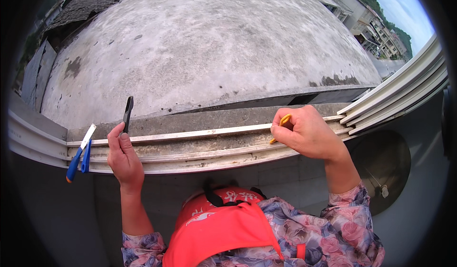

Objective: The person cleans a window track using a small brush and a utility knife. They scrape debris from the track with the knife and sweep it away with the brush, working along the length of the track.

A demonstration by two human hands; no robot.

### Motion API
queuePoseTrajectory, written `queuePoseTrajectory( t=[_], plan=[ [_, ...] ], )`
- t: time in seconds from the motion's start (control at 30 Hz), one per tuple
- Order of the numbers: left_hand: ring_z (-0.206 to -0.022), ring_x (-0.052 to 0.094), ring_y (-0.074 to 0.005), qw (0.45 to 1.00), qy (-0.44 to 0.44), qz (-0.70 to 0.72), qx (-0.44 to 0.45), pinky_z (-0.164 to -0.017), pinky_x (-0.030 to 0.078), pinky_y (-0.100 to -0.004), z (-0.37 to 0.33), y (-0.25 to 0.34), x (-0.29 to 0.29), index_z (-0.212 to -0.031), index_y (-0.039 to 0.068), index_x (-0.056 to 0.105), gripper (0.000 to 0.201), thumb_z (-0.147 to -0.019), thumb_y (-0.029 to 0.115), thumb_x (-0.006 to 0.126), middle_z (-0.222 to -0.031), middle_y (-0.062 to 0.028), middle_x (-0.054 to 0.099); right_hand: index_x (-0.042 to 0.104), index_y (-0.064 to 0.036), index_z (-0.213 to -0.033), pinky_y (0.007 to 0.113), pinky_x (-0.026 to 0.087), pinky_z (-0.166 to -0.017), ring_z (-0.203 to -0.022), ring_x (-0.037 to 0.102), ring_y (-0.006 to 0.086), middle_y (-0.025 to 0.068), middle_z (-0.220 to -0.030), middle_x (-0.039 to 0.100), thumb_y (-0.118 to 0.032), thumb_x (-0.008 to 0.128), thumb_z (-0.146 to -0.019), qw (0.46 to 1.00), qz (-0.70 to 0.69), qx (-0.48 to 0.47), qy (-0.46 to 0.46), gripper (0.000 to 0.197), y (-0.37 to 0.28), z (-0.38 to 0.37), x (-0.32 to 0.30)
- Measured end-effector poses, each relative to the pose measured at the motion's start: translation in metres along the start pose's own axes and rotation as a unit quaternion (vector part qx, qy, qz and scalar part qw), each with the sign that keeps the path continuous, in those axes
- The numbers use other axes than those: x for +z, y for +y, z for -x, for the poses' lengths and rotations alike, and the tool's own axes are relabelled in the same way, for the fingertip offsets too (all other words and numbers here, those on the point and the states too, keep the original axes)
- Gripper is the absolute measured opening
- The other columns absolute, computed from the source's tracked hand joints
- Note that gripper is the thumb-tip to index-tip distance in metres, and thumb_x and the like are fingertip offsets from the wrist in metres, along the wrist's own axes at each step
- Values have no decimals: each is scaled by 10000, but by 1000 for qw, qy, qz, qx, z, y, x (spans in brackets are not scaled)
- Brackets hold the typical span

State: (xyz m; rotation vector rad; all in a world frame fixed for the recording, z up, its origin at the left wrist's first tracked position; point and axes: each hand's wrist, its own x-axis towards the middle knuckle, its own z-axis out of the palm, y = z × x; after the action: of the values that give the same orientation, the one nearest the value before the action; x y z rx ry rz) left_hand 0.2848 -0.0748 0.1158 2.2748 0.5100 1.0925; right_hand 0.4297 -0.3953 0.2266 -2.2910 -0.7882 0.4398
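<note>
My left hand (126, 160) is raised above the window track, pinching a narrow black tool (128, 111) between thumb and fingers. The tool stands nearly upright, and its exact kind cannot be made out. Further right, my right hand (307, 131) is closed on a thin yellow piece (284, 120) with a curved end; the fingers cover much of it. Below both hands runs the white window track (214, 133), its grooves dirty. Left of my left hand, a scraper (73, 168) with a blue and orange handle and a blue tool (86, 157) lie across the track.
Beyond the sill spreads a grey concrete roof (204, 43). White sliding frames (404, 91) stand at the right end of the track, and another frame side (38, 136) at the left. A dark round object (385, 172) is below the sill at the right.
</note>
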Motion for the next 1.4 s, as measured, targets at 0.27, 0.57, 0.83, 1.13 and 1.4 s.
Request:
queuePoseTrajectory(
  t=[0.27,0.57,0.83,1.13,1.4],
  plan=[
    [-645,461,-97,1000,8,2,12,-586,398,-242,0,-4,1,-1134,18,576,204,-991,102,456,-808,-41,569,608,29,-792,226,357,-467,-531,418,26,5,-537,504,-146,611,-871,990,-109,-81,40,193,-27,-18,25],
    [-600,435,-94,1000,13,10,25,-544,372,-246,-1,-3,4,-1128,25,579,197,-984,98,466,-733,-39,533,615,29,-793,244,381,-490,-539,429,45,6,-547,525,-152,606,-859,997,-43,-66,16,193,-24,-29,36],
    [-577,434,-101,1000,10,5,27,-522,363,-267,-2,-2,2,-1128,40,585,199,-983,110,468,-661,-40,493,628,-3,-837,208,474,-558,-627,576,63,20,-704,616,-153,600,-904,971,-232,23,-54,167,-12,-35,22],
    [-584,429,-103,1000,2,-5,13,-528,364,-264,-1,0,0,-1122,38,586,197,-983,113,469,-665,-38,498,639,6,-952,218,523,-625,-686,609,77,31,-800,636,-196,595,-944,948,-304,-31,-84,207,-19,-50,30],
    [-599,432,-105,1000,-5,7,5,-540,372,-259,-1,2,0,-1122,35,584,195,-984,111,470,-706,-44,516,639,9,-953,215,526,-653,-741,605,65,42,-835,639,-186,569,-960,968,-207,-44,-136,207,-25,-53,45]
  ],
)
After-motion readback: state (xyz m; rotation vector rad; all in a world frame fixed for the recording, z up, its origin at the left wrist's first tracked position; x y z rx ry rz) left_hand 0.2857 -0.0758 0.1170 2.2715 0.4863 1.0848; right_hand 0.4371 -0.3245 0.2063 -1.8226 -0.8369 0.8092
